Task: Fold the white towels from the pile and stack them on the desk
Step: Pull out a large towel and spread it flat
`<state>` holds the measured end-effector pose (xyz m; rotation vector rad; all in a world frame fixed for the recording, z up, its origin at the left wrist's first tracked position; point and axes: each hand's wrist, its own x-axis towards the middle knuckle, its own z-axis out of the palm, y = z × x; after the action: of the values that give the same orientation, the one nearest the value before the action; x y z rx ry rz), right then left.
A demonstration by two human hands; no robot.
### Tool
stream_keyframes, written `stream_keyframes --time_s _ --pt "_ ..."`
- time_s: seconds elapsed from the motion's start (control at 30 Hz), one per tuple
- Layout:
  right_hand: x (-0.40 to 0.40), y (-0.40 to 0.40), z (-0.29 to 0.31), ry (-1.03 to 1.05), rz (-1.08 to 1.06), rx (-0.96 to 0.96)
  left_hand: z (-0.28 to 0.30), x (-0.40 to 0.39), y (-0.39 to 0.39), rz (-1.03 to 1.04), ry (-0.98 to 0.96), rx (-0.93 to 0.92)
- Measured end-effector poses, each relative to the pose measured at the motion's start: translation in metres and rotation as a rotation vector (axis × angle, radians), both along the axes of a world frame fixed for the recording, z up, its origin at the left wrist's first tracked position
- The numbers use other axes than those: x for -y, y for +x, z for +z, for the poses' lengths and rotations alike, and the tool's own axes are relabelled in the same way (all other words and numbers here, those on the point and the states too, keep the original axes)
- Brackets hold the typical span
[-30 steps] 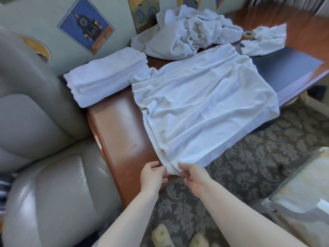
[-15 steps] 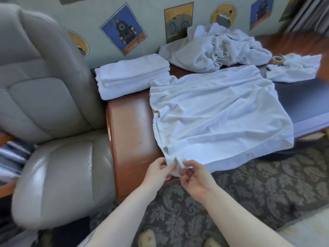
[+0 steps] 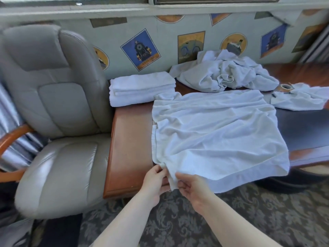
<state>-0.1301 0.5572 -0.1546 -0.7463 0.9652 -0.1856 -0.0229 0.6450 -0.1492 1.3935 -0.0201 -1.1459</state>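
A large white towel [image 3: 217, 136] lies spread over the wooden desk [image 3: 131, 139], its near edge hanging past the desk's front. My left hand [image 3: 155, 180] and my right hand [image 3: 192, 186] both pinch the towel's near left corner, close together. A stack of folded white towels [image 3: 142, 90] sits at the desk's far left corner. The crumpled pile of white towels [image 3: 226, 73] lies against the wall behind the spread towel.
A grey leather chair [image 3: 53, 122] stands left of the desk. Another white cloth [image 3: 299, 98] and a roll of tape [image 3: 285, 86] lie at the far right. A dark desk pad [image 3: 302, 127] covers the right side. Patterned carpet [image 3: 231, 220] below.
My view has swung left and up, bringing the chair and wall into sight. Both hands stay on the towel's near left corner, gathered a bit closer together.
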Motion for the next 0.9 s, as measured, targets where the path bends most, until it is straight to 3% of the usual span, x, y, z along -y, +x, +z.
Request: stream_keyframes --time_s 0.27,0.43,0.53,0.67,0.77,0.9 --pt "-0.007 -0.013 0.012 -0.108 0.097 -0.078 0.017 0.008 -0.012 0.127 -0.077 -0.128" --pt "-0.010 -0.015 0.017 -0.260 -0.025 -0.165 0.024 0.012 -0.023 0.114 -0.129 -0.247" --pt "-0.008 -0.016 0.019 -0.374 -0.054 -0.206 0.021 0.014 -0.035 -0.032 -0.092 -0.125" --pt "-0.001 -0.025 0.022 -0.397 0.003 -0.165 0.022 0.022 -0.034 0.017 -0.092 -0.109" --pt "0.009 -0.032 0.024 -0.335 0.012 -0.130 0.029 0.037 -0.026 0.148 -0.160 -0.195" --pt "0.030 -0.049 0.014 -0.095 -0.124 -0.048 0.032 0.051 -0.019 0.297 -0.272 -0.320"
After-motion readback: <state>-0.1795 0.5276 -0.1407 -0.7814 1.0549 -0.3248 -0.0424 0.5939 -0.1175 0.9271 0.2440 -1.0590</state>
